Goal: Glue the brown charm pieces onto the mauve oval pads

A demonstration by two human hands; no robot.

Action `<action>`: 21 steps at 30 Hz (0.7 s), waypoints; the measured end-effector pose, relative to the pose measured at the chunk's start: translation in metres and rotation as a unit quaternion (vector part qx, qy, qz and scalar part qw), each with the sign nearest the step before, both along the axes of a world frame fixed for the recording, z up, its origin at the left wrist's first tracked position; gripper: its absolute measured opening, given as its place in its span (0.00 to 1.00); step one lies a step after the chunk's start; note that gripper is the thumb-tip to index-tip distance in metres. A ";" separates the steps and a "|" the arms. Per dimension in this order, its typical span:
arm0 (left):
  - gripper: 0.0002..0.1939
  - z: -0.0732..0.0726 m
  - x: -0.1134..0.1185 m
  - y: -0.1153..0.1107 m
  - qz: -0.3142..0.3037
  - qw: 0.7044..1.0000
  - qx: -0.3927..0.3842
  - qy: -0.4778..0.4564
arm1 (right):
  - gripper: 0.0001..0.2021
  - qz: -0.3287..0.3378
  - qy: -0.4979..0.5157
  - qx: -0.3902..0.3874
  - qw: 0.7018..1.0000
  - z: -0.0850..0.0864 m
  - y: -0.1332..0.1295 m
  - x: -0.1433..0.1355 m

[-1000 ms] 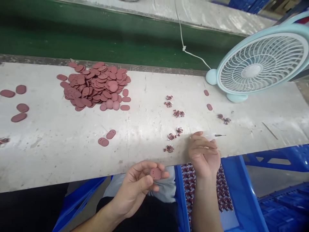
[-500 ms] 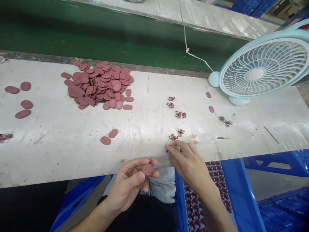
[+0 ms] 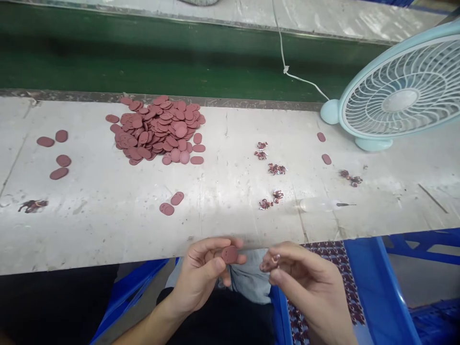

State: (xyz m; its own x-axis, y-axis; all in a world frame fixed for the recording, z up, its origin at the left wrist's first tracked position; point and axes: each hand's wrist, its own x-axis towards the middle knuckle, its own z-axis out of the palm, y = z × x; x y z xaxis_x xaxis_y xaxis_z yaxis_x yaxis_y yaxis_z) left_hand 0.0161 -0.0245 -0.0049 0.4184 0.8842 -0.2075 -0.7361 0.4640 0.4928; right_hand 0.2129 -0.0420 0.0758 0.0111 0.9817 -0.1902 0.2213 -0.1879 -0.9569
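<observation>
Between thumb and fingers, my left hand grips an oval reddish-brown base with small holes in its face. My right hand pinches a small brown-and-white figurine, level with the base and a little apart from it. Both hands are at the table's front edge. Several similar figurines lie on the table beyond my right hand. Two loose bases lie ahead of my left hand, and a large pile of bases sits farther back.
A light-blue fan stands at the back right, its white cord running backward. A clear bottle with a thin dark tip lies on the white table. Below on the right, a blue crate holds rows of figurines.
My right hand has picked up a figurine from the table and brought it back towards me, near the left hand. The left hand still holds the base. The view has shifted slightly.
</observation>
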 end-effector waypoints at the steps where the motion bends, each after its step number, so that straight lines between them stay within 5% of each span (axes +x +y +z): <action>1: 0.12 0.000 0.001 0.000 -0.004 1.000 0.005 0.005 | 0.13 -0.004 0.035 0.004 0.999 0.001 -0.002 -0.005; 9: 0.15 -0.003 0.000 -0.007 0.011 0.993 0.089 0.072 | 0.10 -0.027 0.169 -0.055 0.984 -0.009 0.002 -0.027; 21: 0.14 0.004 0.002 -0.008 -0.002 0.994 0.044 0.099 | 0.03 -0.040 0.149 -0.139 0.978 -0.005 0.001 -0.033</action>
